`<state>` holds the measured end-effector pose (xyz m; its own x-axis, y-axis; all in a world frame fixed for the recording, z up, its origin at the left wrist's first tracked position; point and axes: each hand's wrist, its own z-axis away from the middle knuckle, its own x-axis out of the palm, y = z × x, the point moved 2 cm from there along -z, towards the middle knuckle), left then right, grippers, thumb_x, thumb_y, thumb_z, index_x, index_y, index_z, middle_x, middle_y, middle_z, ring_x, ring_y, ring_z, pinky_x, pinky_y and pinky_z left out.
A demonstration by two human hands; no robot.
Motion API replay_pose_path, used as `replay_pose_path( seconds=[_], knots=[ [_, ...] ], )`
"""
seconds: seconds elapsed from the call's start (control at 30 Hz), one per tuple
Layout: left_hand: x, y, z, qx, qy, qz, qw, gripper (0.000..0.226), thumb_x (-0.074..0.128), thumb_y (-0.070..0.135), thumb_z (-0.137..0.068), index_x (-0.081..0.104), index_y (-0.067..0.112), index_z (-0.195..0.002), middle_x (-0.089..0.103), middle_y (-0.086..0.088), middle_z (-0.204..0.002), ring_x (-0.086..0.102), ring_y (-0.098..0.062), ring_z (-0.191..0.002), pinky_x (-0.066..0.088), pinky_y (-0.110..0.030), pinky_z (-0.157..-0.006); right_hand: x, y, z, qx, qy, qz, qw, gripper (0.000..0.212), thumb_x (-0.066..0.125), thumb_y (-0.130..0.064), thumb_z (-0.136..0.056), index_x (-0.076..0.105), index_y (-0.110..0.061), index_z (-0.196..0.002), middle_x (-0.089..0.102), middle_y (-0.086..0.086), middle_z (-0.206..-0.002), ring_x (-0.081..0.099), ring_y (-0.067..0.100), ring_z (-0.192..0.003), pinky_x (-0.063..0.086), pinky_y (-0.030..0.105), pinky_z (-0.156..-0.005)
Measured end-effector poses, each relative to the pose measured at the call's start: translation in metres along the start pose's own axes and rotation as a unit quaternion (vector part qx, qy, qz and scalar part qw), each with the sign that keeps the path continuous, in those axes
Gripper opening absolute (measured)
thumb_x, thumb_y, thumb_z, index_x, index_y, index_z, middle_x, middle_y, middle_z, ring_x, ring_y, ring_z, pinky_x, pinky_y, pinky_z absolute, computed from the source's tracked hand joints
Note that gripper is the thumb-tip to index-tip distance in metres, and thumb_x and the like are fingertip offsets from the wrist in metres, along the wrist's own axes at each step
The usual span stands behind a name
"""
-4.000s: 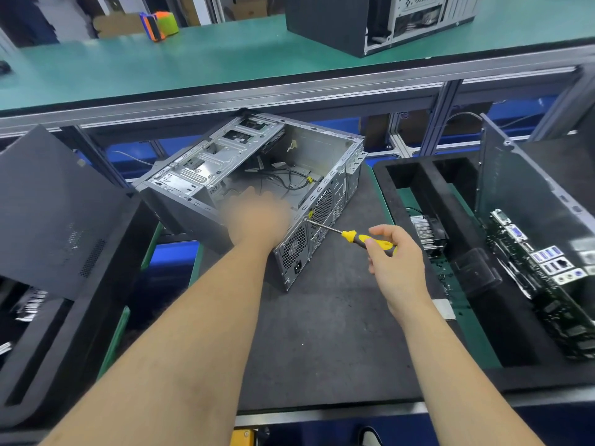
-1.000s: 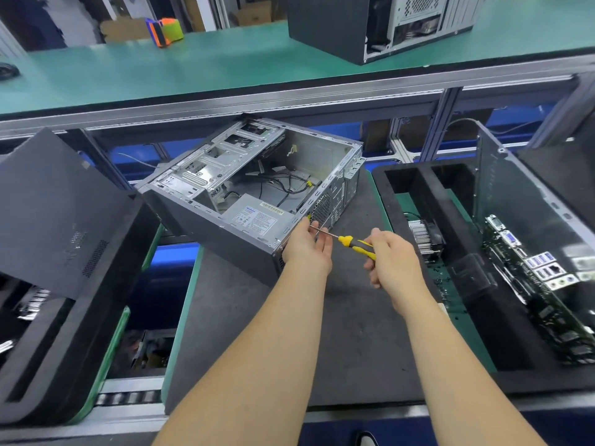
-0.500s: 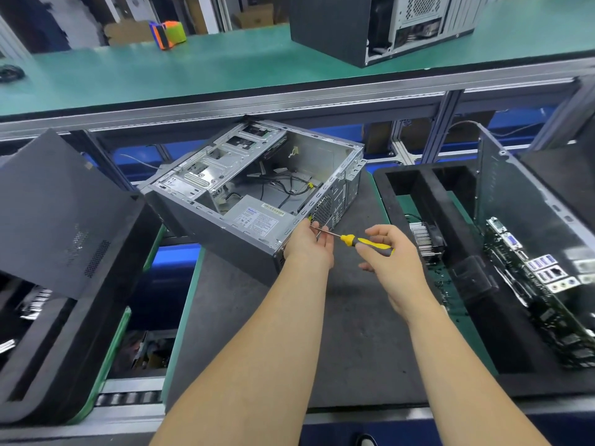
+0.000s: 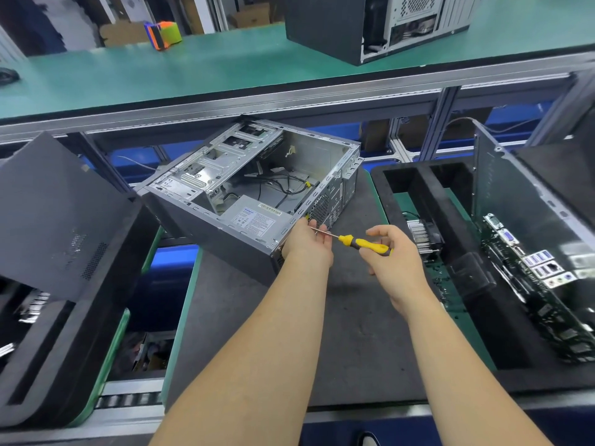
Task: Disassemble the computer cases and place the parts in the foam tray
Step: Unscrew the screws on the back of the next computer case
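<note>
One open computer case lies on its side on the dark mat at the middle of the view, its lidless face turned up and its rear panel toward the person. The shell is grey sheet steel: a perforated drive cage fills the end at about 10 o'clock, loose black cables with yellow connectors trail over the bare floor of the case, and a silver power supply with a white label sits in the near corner. The left hand rests on that near rear corner, its fingers curled against the metal beside the fan grille — how firmly they grip cannot be told. At 3 o'clock of it, the right hand pinches the yellow-and-black handle of a screwdriver between thumb and curled fingers, forefinger raised above the handle; the thin shaft points toward 9 o'clock, its tip hidden at the left hand's fingers. At 3 o'clock stands a black foam tray holding a finned heatsink, a motherboard and an upright grey side panel. A second foam tray sits at 9 o'clock — a dark panel leans on it. Another computer case stands on the green bench at 12 o'clock.
</note>
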<state>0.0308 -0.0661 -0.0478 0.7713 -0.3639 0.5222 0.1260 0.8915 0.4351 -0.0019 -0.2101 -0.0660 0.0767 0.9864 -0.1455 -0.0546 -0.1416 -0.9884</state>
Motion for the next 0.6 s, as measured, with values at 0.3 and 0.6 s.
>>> replay_pose_path(
  seconds=[0.3, 0.6],
  knots=[
    [-0.004, -0.008, 0.002, 0.041, -0.002, -0.060, 0.997, 0.014, 0.057, 0.015, -0.100, 0.064, 0.004, -0.104, 0.069, -0.003, -0.104, 0.065, -0.018, -0.083, 0.054, -0.031, -0.081, -0.015, 0.014, -0.005, 0.051, 0.040, -0.093, 0.994, 0.029, 0.061, 0.006, -0.086, 0.064, -0.022, -0.093, 0.062, -0.001, -0.079, 0.052, 0.010, -0.051, 0.048, 0.034, -0.059],
    [-0.037, -0.054, -0.027, 0.286, -0.046, -0.737, 0.611, 0.014, 0.064, 0.035, -0.096, 0.069, 0.022, -0.092, 0.072, -0.001, -0.101, 0.066, -0.027, -0.099, 0.049, -0.032, -0.083, -0.036, 0.043, -0.005, 0.141, 0.100, -0.116, 0.978, 0.009, 0.058, -0.016, -0.097, 0.064, -0.015, -0.091, 0.065, 0.001, -0.064, 0.051, 0.009, -0.048, 0.043, 0.027, -0.044]
  ],
)
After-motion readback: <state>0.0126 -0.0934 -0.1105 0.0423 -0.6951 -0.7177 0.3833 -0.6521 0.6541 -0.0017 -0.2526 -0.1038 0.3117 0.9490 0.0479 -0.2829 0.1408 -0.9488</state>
